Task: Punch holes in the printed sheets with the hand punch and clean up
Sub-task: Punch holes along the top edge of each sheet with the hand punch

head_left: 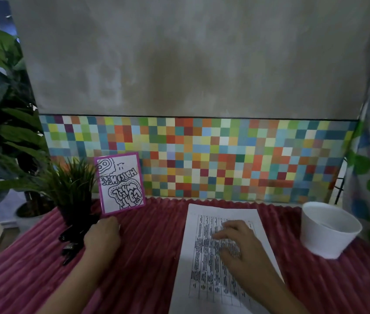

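Printed sheets [204, 264] lie lower right of centre on the red worktop [152, 245], with the right hand [238, 243] flat on top, fingers spread. One black hand punch [69, 244] sits lower left, right against the curled left hand [102, 236]; can't tell if it's actually gripped. One white cup [329, 232] at right, contents unclear.

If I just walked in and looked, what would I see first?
The strip of bright colour squares along the back jumps out first. Below it, the right hand rests with fingers spread on a printed sheet on the red cloth, a white cup to its right. At the left, a purple-edged doodle card stands beside a small plant.
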Action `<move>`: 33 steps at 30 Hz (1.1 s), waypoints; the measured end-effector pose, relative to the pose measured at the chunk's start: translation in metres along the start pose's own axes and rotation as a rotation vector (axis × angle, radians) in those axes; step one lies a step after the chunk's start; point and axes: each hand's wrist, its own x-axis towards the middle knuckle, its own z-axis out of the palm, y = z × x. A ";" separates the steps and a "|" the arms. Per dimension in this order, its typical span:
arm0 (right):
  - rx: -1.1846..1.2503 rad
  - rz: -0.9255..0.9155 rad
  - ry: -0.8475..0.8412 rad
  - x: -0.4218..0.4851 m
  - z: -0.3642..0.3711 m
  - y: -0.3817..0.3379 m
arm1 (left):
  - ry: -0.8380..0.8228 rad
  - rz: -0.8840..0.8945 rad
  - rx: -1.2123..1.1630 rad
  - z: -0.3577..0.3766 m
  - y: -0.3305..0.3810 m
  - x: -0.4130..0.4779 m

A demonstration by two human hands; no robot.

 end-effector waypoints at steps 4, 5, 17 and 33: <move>0.379 0.196 -0.183 0.003 0.006 -0.012 | 0.210 0.117 -0.343 -0.042 0.023 -0.021; 0.526 0.302 -0.249 0.006 0.008 -0.018 | 0.261 0.184 -0.549 -0.054 0.037 -0.033; 1.777 0.728 0.195 0.089 0.002 -0.028 | -0.021 0.296 -1.880 -0.027 0.188 -0.065; 2.044 0.643 0.301 0.175 0.051 0.117 | -0.074 0.075 -0.538 0.059 0.179 0.018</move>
